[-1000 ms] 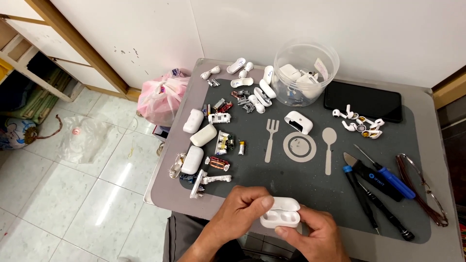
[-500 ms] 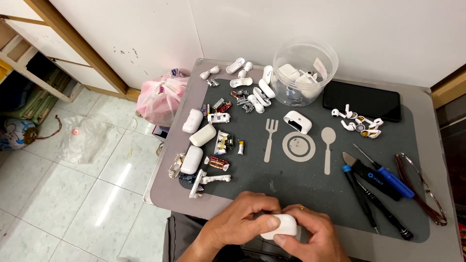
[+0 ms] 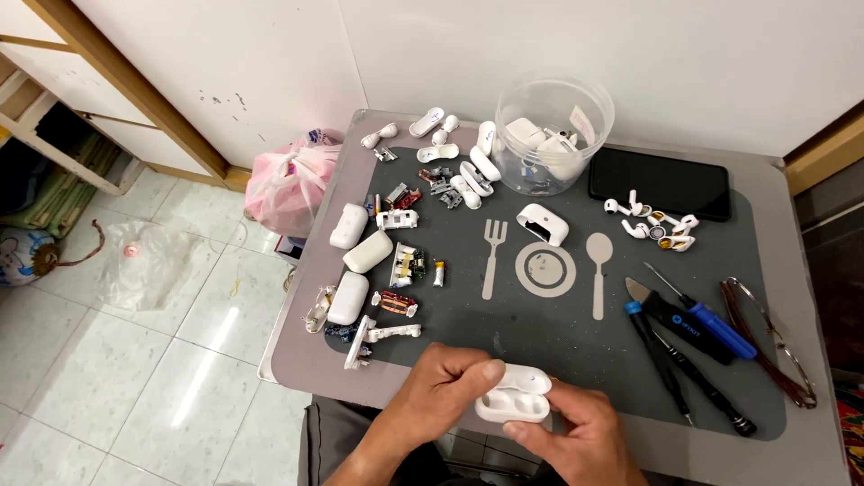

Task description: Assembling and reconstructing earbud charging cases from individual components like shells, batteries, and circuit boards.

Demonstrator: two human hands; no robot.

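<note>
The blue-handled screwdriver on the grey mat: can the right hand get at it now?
Probably not at once: the right hand holds the open white earbud case together with the left hand. The path to the blue-handled screwdriver looks free.

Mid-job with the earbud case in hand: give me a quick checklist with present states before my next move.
1. Small white plastic earbud charging case gripped by both left hand and right hand: ok.
2. Case lid open, empty wells showing: ok.
3. Case held over the grey silicone mat: ok.
4. Blue-handled screwdriver lying on the mat's right side: ok.
5. Case damage: cannot tell.
</note>
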